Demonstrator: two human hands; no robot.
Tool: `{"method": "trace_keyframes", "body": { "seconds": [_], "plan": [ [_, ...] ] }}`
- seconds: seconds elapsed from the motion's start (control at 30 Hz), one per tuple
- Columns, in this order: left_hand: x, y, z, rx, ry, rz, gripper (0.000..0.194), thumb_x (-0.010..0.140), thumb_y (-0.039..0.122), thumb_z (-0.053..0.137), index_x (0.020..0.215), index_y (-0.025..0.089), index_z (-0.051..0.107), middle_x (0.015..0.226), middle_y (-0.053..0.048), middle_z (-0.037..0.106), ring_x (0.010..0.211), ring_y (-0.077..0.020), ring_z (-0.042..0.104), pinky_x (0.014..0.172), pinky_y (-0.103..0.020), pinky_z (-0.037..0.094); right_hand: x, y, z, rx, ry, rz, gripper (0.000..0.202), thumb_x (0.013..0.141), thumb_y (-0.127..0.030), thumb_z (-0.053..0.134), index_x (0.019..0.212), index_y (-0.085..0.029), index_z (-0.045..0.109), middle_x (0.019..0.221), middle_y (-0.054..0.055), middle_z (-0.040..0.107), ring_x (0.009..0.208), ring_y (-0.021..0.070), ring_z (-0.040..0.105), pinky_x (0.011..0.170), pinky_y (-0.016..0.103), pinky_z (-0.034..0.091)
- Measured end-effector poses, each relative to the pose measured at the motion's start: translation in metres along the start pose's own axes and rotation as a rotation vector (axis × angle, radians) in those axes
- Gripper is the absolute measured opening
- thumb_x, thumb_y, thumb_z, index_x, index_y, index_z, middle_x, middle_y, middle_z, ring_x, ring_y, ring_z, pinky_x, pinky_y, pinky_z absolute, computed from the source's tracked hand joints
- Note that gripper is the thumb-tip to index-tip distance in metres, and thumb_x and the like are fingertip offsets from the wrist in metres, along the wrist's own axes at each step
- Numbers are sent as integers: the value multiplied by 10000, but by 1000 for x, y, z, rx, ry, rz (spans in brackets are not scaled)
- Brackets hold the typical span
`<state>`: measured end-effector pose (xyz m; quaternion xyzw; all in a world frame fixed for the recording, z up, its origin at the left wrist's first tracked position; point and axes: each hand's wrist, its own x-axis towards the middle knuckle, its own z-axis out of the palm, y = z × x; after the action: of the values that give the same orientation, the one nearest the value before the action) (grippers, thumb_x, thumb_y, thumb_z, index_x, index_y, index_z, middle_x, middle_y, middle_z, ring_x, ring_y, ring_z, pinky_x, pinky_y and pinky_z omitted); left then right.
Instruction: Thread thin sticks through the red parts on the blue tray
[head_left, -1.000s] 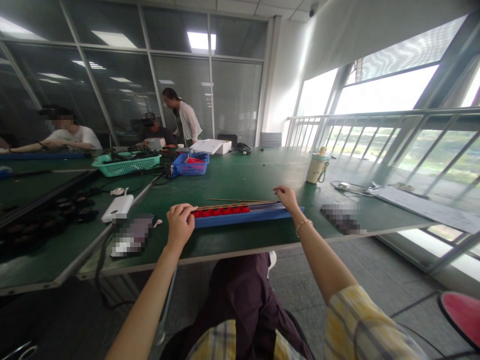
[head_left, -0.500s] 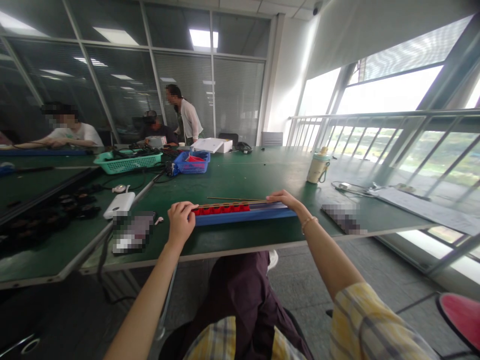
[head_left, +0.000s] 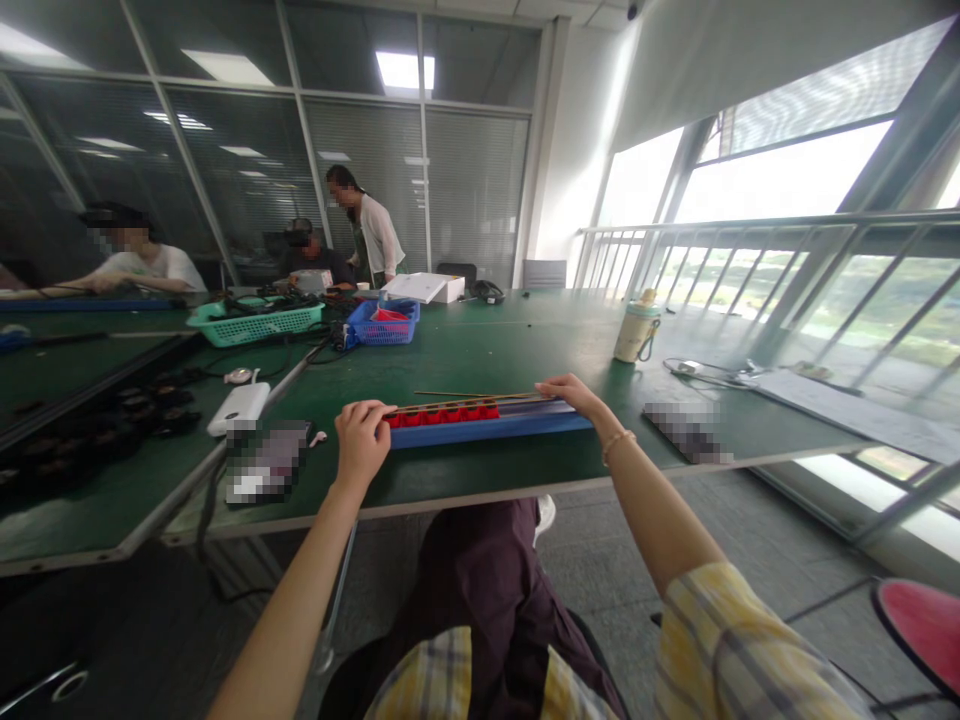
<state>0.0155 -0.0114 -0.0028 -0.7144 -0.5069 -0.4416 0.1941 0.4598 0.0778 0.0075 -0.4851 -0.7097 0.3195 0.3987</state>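
A long blue tray [head_left: 480, 433] lies across the table in front of me. Red compartmented pieces [head_left: 450, 413] line its left part. Thin brownish rods [head_left: 480, 402] stretch lengthwise over the tray, one of them along its far side. At the tray's left end, my left hand [head_left: 363, 440] is closed, its fingertips on a rod's end. My right hand [head_left: 574, 395] bends over the right end with fingers together at the rods' other end. The palms hide both tray ends, and the exact grip is partly covered.
Left of the tray are a phone [head_left: 271, 460], an earbud [head_left: 318, 438] and a white power bank [head_left: 238, 408]. Farther back stand a green basket [head_left: 259, 328] and a blue basket [head_left: 386, 328]. A bottle [head_left: 636, 332] and another phone [head_left: 679, 433] are rightward. Several people work beyond.
Both hands stay at the tray's ends, with only a slight shift of the right fingers and the rods. The standing person behind leans slightly more to the left.
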Motion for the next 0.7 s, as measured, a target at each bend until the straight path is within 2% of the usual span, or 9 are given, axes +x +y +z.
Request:
{"method": "trace_keyframes", "body": {
  "seconds": [0.37, 0.5, 0.7],
  "plan": [
    [1, 2, 0, -2, -2, 5, 340, 872, 114, 471, 1024, 252, 741, 1051, -61, 689, 1058, -258, 550, 917, -417, 395, 9, 15, 3, -121, 135, -51, 611, 742, -776, 582, 619, -178, 603, 572, -8, 536, 606, 134, 461, 618, 275, 359],
    [1, 2, 0, 4, -6, 6, 341, 872, 117, 477, 1033, 258, 743, 1051, -58, 692, 1060, -263, 548, 917, -422, 396, 13, 23, 2, -86, 163, -104, 546, 793, -728, 555, 716, -189, 598, 662, 19, 620, 642, 149, 536, 654, 277, 419],
    [0, 1, 1, 6, -2, 9, 339, 872, 119, 483, 1031, 261, 746, 1052, -58, 694, 1052, -263, 549, 900, -425, 403, 14, 31, -1, -138, 260, -88, 527, 861, -677, 462, 649, -203, 555, 611, 16, 582, 605, 144, 518, 644, 277, 415]
  ]
}}
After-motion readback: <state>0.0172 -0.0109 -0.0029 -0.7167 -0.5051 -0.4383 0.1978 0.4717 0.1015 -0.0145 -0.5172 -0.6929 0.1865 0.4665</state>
